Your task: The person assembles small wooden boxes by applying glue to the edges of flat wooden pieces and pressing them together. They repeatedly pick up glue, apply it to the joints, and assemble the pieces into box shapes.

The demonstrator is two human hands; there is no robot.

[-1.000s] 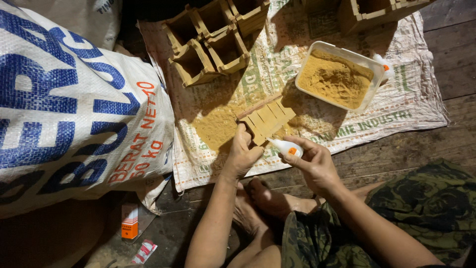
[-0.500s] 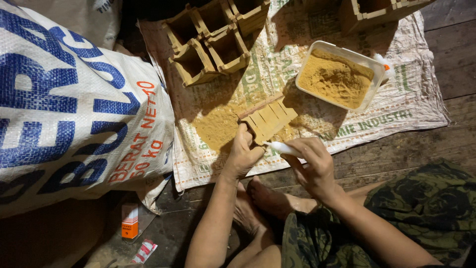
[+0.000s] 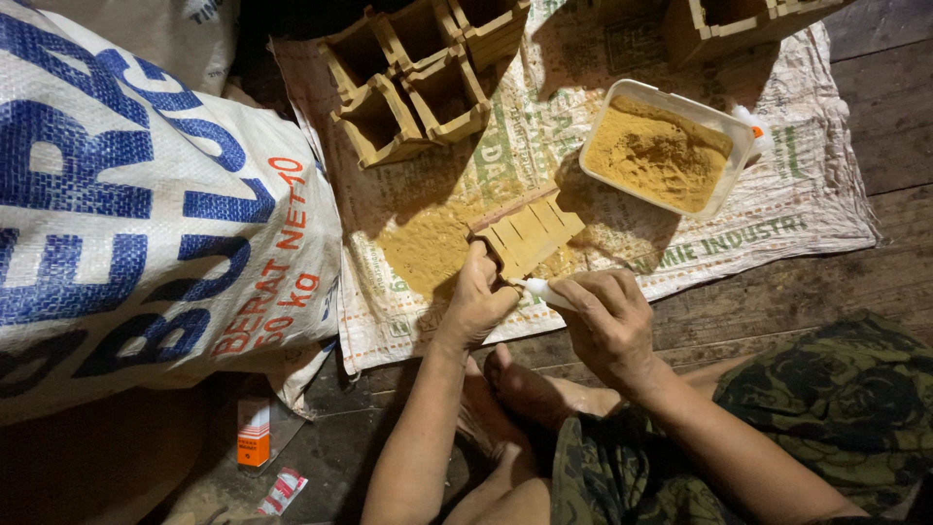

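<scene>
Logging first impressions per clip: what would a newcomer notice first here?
Both hands meet at centre: the left hand steadies a slatted wooden panel lying on yellow-brown powder, and the right hand holds a small white bottle against it. A white tray of powder sits upper right.

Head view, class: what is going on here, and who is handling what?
A person sits on a wooden floor and works over a woven sack sheet. The left hand steadies a small slatted wooden panel that lies on a patch of yellow-brown powder. The right hand holds a small white bottle with its tip at the panel's edge. A white tub of the same powder and several wooden boxes sit beyond.
</scene>
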